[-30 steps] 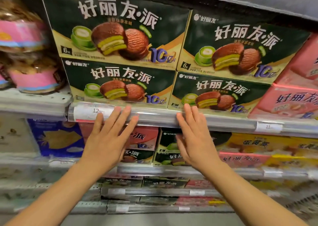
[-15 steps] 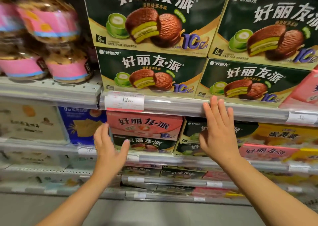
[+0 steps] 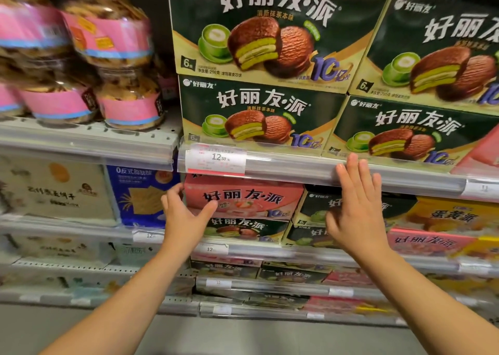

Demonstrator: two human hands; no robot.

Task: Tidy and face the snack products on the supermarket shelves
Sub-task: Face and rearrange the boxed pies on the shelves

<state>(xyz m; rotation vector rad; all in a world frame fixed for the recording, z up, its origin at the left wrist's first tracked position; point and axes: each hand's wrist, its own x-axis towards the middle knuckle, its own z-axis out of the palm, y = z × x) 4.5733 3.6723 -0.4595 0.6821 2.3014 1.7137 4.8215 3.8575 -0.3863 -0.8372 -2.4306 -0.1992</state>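
A pink strawberry pie box [image 3: 243, 198] lies on top of a dark green matcha pie box [image 3: 243, 227] on the middle shelf. My left hand [image 3: 186, 217] is open at the pink box's left end, fingers curled by its side and thumb across its front. My right hand [image 3: 356, 206] is open and flat with fingers spread. Its fingertips overlap the shelf rail [image 3: 297, 169], and the palm covers part of another dark green box [image 3: 316, 200]. Above the rail, green matcha pie boxes [image 3: 259, 117] stand stacked two high, fronts facing out.
Clear jars with pink labels [image 3: 127, 106] fill the upper shelf on the left. A blue box [image 3: 140, 195] and a beige box [image 3: 54, 192] sit left of the pink box; a yellow box [image 3: 445, 214] sits to the right. A price tag [image 3: 216, 159] hangs on the rail. Lower shelves hold more boxes.
My left hand dropped from the upper shelf rail to the pink box's left end on the shelf below. My right hand stayed near the rail. The view shifted left and closer.
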